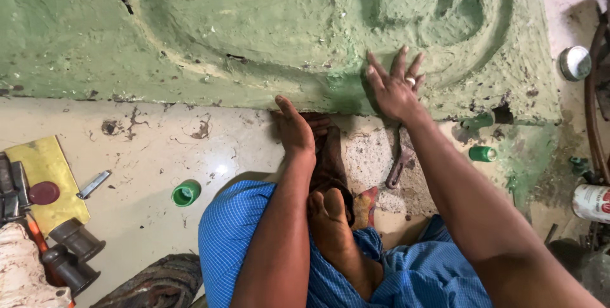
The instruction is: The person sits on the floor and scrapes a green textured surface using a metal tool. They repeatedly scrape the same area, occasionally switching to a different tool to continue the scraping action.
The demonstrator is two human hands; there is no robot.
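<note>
Green slab [254, 22], right hand [395, 89] flat on it, left hand [293, 129] at its base

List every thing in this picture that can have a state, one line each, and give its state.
Left hand: open, fingers on a dark brown cloth at the foot of the moulded green slab.
Right hand: open, fingers spread flat on the slab.
Small green plastic cap: loose on the floor.
Rusty metal wrench: lying on the floor.
White tin: lid on.
</note>
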